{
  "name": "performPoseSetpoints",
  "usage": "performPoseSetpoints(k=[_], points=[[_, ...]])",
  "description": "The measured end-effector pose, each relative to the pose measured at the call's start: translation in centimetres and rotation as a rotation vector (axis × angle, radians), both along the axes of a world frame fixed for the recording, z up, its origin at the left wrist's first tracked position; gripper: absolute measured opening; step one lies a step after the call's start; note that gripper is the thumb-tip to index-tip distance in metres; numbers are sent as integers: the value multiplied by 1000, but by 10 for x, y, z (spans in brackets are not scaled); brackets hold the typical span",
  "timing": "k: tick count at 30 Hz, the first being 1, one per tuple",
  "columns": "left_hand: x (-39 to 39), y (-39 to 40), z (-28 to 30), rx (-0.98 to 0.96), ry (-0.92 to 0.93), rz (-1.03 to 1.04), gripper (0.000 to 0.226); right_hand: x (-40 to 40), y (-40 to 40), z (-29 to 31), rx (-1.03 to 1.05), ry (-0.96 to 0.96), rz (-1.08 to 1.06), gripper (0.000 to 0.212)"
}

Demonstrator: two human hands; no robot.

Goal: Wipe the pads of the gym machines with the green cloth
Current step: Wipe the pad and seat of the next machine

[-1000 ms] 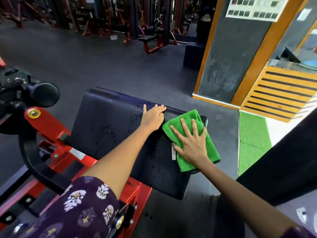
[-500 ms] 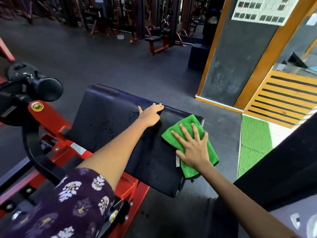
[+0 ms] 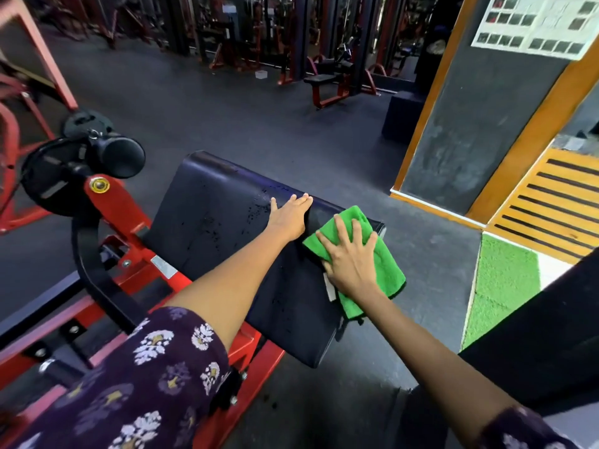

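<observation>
While the head view is the only one to go on, it shows the job plainly enough: the right hand [image 3: 351, 254] lies flat with fingers spread on the green cloth [image 3: 382, 267], pressing it onto the right end of the black pad [image 3: 210, 215], where part of the cloth hangs past the pad's edge. Spreading the fingers likely keeps the folded cloth broad against the vinyl so each stroke covers more surface. The left hand [image 3: 290, 215] rests open, fingers straight and together, on the pad's far edge just beside the cloth; it seems placed there to brace the body and steady the pad during the wiping. Dark droplets [image 3: 256, 209] speckle the pad to the left of that hand, so that stretch appears not yet wiped, and the work looks to be partway through this pad. Below the pad runs the machine's red frame [image 3: 129, 218], with a black roller [image 3: 121, 155] to the left and other machines across the floor [image 3: 259, 124] beyond.
</observation>
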State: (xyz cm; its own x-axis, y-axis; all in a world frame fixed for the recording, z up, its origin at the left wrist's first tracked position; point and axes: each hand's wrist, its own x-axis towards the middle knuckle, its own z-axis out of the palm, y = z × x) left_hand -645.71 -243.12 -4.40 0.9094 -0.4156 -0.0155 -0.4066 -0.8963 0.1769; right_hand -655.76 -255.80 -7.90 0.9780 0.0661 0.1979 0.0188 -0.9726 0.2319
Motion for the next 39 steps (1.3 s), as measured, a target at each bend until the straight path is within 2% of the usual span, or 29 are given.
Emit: performPoseSetpoints(k=[2, 5, 7, 8, 10, 13, 16, 19, 20, 23, 25, 27, 31, 33, 36, 38, 39], points=[[1, 0, 0, -3, 10, 12, 73, 6, 11, 0, -16, 22, 29, 65], [2, 1, -2, -13, 0, 15, 75, -7, 11, -14, -149, 87, 199, 75], [2, 4, -4, -16, -3, -1, 76, -15, -5, -20, -193, 42, 314, 76], [2, 5, -6, -16, 2, -8, 77, -16, -16, -22, -187, 7, 300, 73], [2, 7, -6, -14, 2, -19, 80, -9, -25, -13, -100, -38, 119, 71], [7, 10, -1, -6, 10, -35, 80, 8, -7, 8, 41, -15, -78, 69], [7, 8, 2, -14, -1, -40, 79, 4, 8, -7, -64, 11, 38, 71], [-5, 7, -13, -40, -33, -33, 78, -22, -2, -30, -212, 30, 277, 80], [-10, 7, -18, -57, -42, -23, 79, -28, -10, -33, -233, 26, 296, 84], [-21, 17, -28, -112, -49, -54, 82, -25, -13, -20, -136, -26, 66, 84], [-30, 25, -35, -144, -4, -76, 83, -25, 9, -17, -83, 30, -88, 80], [-36, 31, -38, -167, 28, -88, 83, -30, 29, -31, -130, 95, -16, 82], [-52, 44, -48, -195, 57, -115, 81, -51, 23, -60, -301, 126, 377, 90], [-67, 51, -62, -216, 69, -123, 81, -49, 11, -49, -261, 108, 337, 89], [-88, 67, -92, -275, 80, -101, 81, -33, 27, -35, -143, 112, 89, 82], [-97, 74, -111, -364, 70, -22, 80, -32, 49, -36, -174, 129, 101, 80], [-102, 75, -119, -411, 65, 38, 79, -35, 56, -43, -235, 146, 186, 78]])
